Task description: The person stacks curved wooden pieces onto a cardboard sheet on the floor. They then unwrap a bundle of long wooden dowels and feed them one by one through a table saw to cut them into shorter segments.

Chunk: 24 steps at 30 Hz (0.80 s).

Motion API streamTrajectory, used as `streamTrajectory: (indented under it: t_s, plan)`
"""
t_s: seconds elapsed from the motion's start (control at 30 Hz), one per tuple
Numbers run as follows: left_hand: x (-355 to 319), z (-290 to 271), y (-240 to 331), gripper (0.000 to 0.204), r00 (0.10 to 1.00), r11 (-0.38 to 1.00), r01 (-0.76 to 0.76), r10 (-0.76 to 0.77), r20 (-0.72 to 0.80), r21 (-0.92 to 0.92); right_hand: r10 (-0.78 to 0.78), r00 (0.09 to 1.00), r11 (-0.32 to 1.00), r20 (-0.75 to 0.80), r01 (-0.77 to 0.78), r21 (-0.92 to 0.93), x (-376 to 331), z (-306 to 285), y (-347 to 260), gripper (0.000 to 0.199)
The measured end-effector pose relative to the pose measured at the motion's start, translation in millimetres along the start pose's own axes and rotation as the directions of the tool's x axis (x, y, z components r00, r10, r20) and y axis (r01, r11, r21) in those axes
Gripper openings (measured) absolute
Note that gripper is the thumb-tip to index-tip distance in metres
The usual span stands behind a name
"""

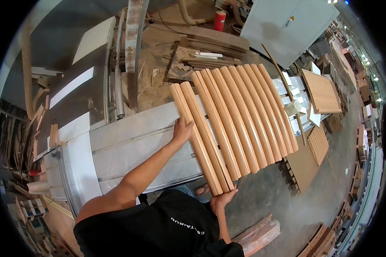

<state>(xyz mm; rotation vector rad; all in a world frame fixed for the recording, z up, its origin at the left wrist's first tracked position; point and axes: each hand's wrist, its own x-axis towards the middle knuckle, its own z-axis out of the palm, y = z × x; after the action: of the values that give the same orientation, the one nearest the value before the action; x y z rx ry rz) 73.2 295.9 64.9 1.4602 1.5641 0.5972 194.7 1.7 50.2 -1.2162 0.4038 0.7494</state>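
Observation:
Long, rounded wooden rails (244, 115) with a glossy light-brown finish lie side by side in a row on the metal table (133, 137). Two wooden rails (201, 141) at the row's left sit nearer to me than the others, with a narrow gap at their far part. My left hand (183, 130) grips the outer side of the leftmost rail, about midway along it. Around the near ends of these two rails my right hand (224, 199) is cupped, its fingers partly hidden below them.
White sheets (81, 158) lie on the table at left, beside a metal post (135, 55). Stacked boards (214, 47), a red cylinder (219, 20) and a grey cabinet (289, 30) stand beyond. A wooden panel (321, 92) is at right; a plastic-wrapped bundle (259, 235) lies on the floor.

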Motion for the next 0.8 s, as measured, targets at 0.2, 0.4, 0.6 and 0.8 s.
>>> streamTrajectory:
  t_s: [0.2,0.4,0.6,0.8]
  plan:
    - [54,-7,9,0.061,0.997,0.966,-0.008,-0.012,0.076,0.260,-0.054,0.990,0.997,0.129,0.047,0.058,-4,26,-8,0.066]
    - [233,-75,31,0.064,0.896,0.891,-0.444,0.437,0.077,0.101,-0.103,0.994,0.993,-0.047,0.100,-0.056,-8,35,-10,0.070]
    - [273,-53,73,0.067,0.773,0.932,-0.353,0.242,0.587,0.080,-0.132,0.980,0.990,-0.147,0.123,-0.075,2,42,-6,0.074]
    - [285,-48,50,0.059,0.639,0.935,-0.347,0.298,0.710,-0.081,-0.193,0.980,0.980,-0.049,0.189,-0.067,6,48,-8,0.067]
